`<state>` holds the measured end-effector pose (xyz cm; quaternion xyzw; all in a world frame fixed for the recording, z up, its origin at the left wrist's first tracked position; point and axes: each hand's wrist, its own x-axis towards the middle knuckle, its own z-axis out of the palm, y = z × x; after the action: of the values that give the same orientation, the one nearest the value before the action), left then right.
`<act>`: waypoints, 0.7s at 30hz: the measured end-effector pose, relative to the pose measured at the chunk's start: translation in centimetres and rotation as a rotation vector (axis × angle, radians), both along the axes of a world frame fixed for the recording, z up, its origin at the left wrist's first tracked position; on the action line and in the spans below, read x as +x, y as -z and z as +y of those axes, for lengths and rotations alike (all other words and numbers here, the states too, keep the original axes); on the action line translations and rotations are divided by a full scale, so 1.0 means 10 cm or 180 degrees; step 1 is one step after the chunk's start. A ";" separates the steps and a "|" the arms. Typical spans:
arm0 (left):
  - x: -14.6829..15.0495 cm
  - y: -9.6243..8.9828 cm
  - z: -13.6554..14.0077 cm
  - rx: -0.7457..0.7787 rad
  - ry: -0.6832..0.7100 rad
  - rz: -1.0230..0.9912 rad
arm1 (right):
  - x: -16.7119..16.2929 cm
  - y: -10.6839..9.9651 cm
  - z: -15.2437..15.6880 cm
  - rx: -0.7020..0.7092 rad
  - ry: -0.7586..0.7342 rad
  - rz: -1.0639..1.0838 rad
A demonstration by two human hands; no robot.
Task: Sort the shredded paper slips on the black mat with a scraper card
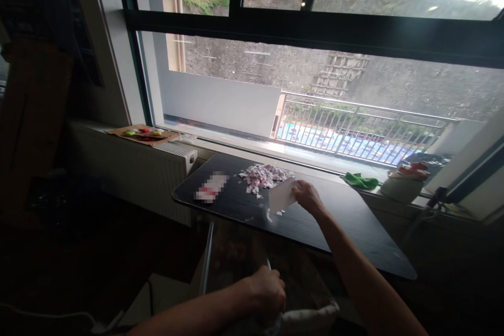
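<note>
My right hand [307, 196] pinches a thin white rectangular card [282, 195], held tilted over the dark table. Just beyond the card lies a heap of small torn paper scraps [265, 174]. A few loose scraps [280, 212] are below the card, near the table's front edge. Under that edge, my left hand [265, 290] is closed in a fist. A thin pale strip shows above its knuckles, but what the fingers hold is hidden in the dark. Beside it, a whitish rolled edge [311, 313] runs to the right.
The black table [334, 210] stands against the window sill. A blurred white-and-red item [212, 187] lies on its left part. A green cloth [360, 181] and a light pot-like container [402, 182] rest at the right sill. A radiator [129, 165] is at left, a tray [144, 135] on top.
</note>
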<state>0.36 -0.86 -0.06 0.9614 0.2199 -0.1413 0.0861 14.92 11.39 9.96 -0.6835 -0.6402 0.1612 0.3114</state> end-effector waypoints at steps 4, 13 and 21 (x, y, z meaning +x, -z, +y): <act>0.01 -0.03 -0.01 -0.0013 -0.0019 0.0059 | 0.12 0.05 -0.21 0.0040 0.0117 -0.0597; -0.02 -0.08 -0.02 -0.0023 -0.0033 -0.0009 | 0.04 0.14 -0.40 0.0332 0.0403 -0.0711; -0.04 -0.10 -0.03 -0.0021 -0.0006 0.0101 | 0.28 0.08 -0.46 0.0331 0.0534 -0.0560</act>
<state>0.00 -1.16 0.89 0.9585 0.2217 -0.1571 0.0860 17.72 6.75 9.14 -0.7290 -0.6132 0.0406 0.3014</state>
